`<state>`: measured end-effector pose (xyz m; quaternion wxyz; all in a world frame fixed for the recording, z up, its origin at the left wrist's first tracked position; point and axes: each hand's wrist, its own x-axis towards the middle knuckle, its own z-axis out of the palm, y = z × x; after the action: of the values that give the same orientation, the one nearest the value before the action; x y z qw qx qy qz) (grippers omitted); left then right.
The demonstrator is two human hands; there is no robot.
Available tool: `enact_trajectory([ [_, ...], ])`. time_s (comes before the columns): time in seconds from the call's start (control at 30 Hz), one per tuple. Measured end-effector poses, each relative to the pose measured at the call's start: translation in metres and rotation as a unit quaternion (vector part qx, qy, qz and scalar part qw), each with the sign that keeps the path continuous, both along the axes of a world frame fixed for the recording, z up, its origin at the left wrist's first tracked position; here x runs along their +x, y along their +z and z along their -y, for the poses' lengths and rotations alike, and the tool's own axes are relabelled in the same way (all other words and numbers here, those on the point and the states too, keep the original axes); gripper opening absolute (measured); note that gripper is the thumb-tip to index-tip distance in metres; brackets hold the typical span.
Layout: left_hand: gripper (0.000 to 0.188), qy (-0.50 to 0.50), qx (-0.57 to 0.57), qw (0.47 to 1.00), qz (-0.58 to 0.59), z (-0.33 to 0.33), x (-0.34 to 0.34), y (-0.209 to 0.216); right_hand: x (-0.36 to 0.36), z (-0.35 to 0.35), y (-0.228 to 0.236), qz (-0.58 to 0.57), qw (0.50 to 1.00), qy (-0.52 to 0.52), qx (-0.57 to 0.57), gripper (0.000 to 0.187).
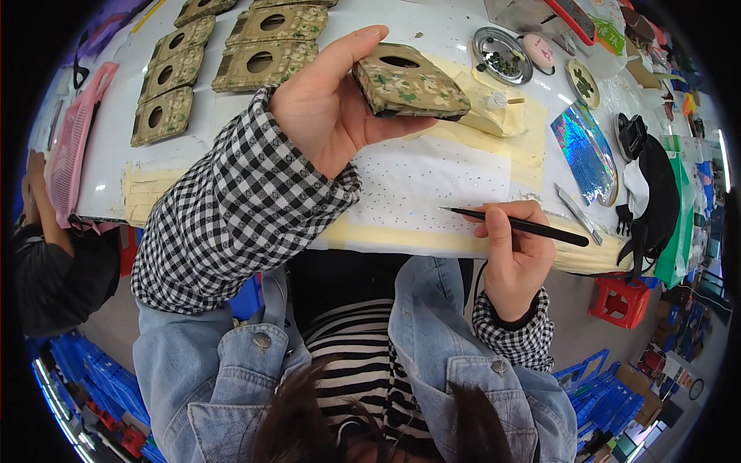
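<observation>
My left hand (324, 108) is raised over the table, its fingers and thumb around the edges of a camouflage-patterned case (424, 86) with an oval hole near one end. The case is tilted, its patterned face up. To the right and lower, my right hand (515, 251) pinches black tweezers (552, 229). Their tip points left, just over a white sheet (455, 177) dotted with many tiny shiny specks, too small to name. Whether the tip grips a speck cannot be made out.
Similar camouflage cases (266, 65) lie in rows at the far left. On the right are a round metal dish (502, 55) of small dark pieces, a pink oval object (539, 52), a holographic sheet (584, 150) and a cutter (579, 212). A co-worker's arm (50, 212) rests by a pink basket (81, 147).
</observation>
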<state>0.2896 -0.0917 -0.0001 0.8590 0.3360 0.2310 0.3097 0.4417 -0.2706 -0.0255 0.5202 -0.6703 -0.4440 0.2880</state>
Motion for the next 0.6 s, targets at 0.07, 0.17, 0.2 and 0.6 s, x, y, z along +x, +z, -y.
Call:
enact_trajectory([
  [0.07, 0.035, 0.0, 0.001, 1.0, -0.001, 0.0001, 0.0001, 0.0006, 0.0005, 0.0005, -0.0001, -0.001, 1.0, -0.001, -0.001, 0.012],
  [0.17, 0.035, -0.001, 0.003, 1.0, -0.004, 0.0004, 0.0002, 0.0012, 0.0021, 0.0015, -0.0014, -0.004, 1.0, -0.001, 0.005, 0.012],
  [0.2, 0.035, 0.0, 0.004, 1.0, -0.005, 0.0006, 0.0003, 0.0015, 0.0017, 0.0012, -0.0012, -0.009, 1.0, -0.003, 0.01, 0.012],
  [0.6, 0.035, -0.004, 0.003, 1.0, -0.004, 0.0002, 0.0001, 0.0014, 0.0011, 0.0003, -0.0028, 0.005, 1.0, -0.013, 0.005, 0.012],
])
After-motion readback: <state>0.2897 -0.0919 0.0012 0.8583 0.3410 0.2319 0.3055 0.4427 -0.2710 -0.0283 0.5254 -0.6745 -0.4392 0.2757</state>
